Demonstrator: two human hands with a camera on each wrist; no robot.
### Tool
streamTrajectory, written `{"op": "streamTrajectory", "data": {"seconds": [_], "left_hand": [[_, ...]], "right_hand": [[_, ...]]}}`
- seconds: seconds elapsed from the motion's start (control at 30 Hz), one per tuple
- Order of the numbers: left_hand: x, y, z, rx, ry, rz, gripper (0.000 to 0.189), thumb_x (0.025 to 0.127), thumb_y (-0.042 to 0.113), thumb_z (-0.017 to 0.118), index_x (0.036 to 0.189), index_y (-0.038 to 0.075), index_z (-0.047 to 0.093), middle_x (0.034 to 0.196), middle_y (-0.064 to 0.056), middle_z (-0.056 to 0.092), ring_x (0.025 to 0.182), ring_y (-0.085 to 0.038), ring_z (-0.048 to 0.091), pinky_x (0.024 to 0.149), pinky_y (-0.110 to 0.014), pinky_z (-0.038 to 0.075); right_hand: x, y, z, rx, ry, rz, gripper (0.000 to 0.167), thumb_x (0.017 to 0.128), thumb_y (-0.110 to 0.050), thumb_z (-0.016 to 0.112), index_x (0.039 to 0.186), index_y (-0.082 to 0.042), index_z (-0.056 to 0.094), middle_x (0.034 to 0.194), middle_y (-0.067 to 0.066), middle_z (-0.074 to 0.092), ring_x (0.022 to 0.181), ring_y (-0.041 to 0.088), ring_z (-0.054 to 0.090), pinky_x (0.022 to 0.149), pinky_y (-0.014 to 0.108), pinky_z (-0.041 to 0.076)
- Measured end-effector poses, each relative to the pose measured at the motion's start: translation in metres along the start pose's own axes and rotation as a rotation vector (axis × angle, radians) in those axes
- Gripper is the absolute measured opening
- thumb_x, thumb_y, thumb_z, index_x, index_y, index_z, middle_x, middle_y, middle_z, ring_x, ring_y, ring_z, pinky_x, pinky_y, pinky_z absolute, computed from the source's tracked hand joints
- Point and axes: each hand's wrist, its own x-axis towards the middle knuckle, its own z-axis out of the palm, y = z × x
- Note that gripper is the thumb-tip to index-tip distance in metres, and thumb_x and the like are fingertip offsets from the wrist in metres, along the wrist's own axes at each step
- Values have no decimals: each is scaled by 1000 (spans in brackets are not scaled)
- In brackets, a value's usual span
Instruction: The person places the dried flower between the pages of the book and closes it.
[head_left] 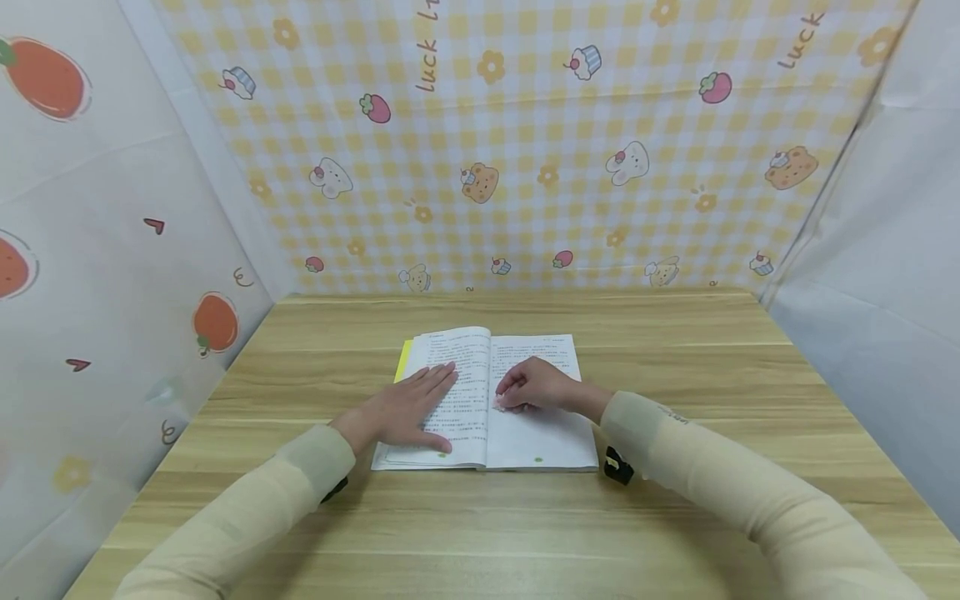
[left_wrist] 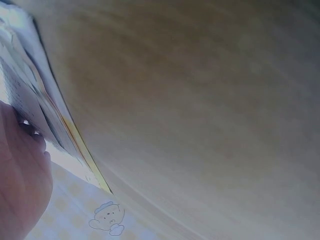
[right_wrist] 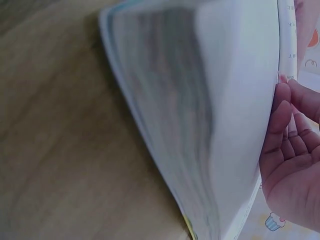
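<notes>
An open book (head_left: 543,437) with printed text lies on the wooden table, its spine fold running down the middle. My left hand (head_left: 405,408) rests flat on the left page, fingers spread and thumb pointing toward the fold. Over the right page, my right hand (head_left: 543,385) has its fingers curled and pinches a small pink-and-white piece (head_left: 498,403) close beside the fold. In the right wrist view the thumb and index finger meet at that pinkish piece (right_wrist: 283,78), mostly hidden by the fingertips; I cannot tell what it is.
A yellow edge (head_left: 403,360) shows at the book's upper left. Black wrist devices, one of them a black block (head_left: 618,467), sit under both sleeves. Behind the wooden table (head_left: 480,533) hangs a yellow checked cloth (head_left: 525,225); white cloths flank both sides.
</notes>
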Motion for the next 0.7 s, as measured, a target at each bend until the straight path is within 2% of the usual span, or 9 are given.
{"op": "streamTrajectory", "data": {"seconds": [0.17,0.37,0.57,0.7], "left_hand": [[0,0,0,6,-3,2,118,77,89,29,156,6,0,162,-8,-4,147,-21,-2,118,-35,3],[0,1,0,4,-2,3,118,77,89,30,156,6,0,162,-8,-4,147,-21,-2,118,-35,4],[0,1,0,7,-4,-5,118,76,89,29,156,7,1,162,-7,-4,147,-20,-2,118,-35,4],[-1,1,0,4,-5,-7,118,76,90,29,156,7,1,162,-7,-3,147,-20,-2,118,-35,4]], "right_hand": [[2,0,1,-63,17,0,11,84,-14,76,93,-8,72,68,1,64,57,11,55,51,22,45],[1,2,-2,-119,25,-9,19,85,-20,77,98,-8,71,69,1,64,57,12,56,52,23,46],[-3,-1,-11,-172,45,-55,17,90,-22,71,99,-8,72,69,1,66,60,13,59,53,24,47],[-5,1,-21,-212,72,-108,18,94,-23,66,101,-8,72,77,0,67,67,13,59,59,25,48]]}}
